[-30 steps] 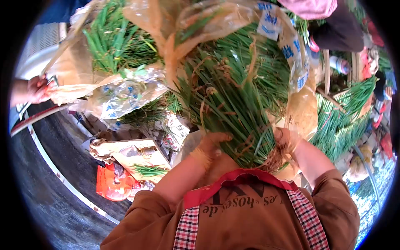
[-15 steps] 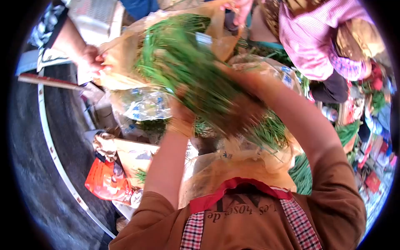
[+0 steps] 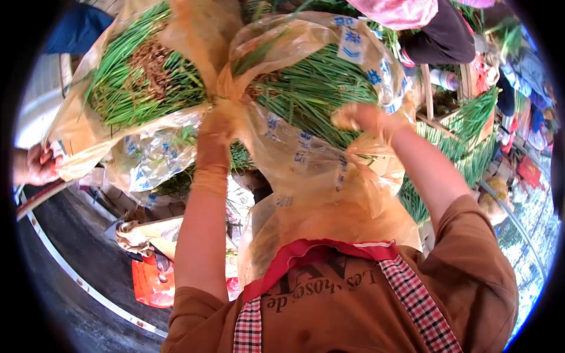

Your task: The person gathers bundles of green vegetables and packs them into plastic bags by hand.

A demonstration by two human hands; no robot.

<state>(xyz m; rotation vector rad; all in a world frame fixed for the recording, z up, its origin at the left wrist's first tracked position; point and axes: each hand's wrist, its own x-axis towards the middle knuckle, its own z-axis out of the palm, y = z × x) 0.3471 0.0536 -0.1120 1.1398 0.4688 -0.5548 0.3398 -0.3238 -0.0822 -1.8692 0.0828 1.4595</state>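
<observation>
My left hand (image 3: 216,126), in a thin see-through glove, is closed on the gathered edge of a translucent yellowish plastic bag (image 3: 294,150). Inside that bag lie long, thin green chives (image 3: 312,88). Over their right end hovers my right hand (image 3: 362,117), also gloved; motion blurs its fingers. Left of my left hand, a second plastic bag (image 3: 97,138) is spread wide, with more chives (image 3: 132,97) and brown, dry root ends (image 3: 154,65) in it. Another person's hand (image 3: 44,166) grips that bag's left edge.
Clear plastic with blue print (image 3: 153,156) lies below the left bag. An orange-red packet (image 3: 153,281) sits at lower left by a white-edged dark surface (image 3: 76,276). More green bunches (image 3: 471,153) stand at right. A person in pink (image 3: 400,12) is at the top.
The chive bundle is no longer in my hands; chives lie in both bags. My left hand has moved left to the bag edge. The view has shifted, and the other person's hand appears lower left.
</observation>
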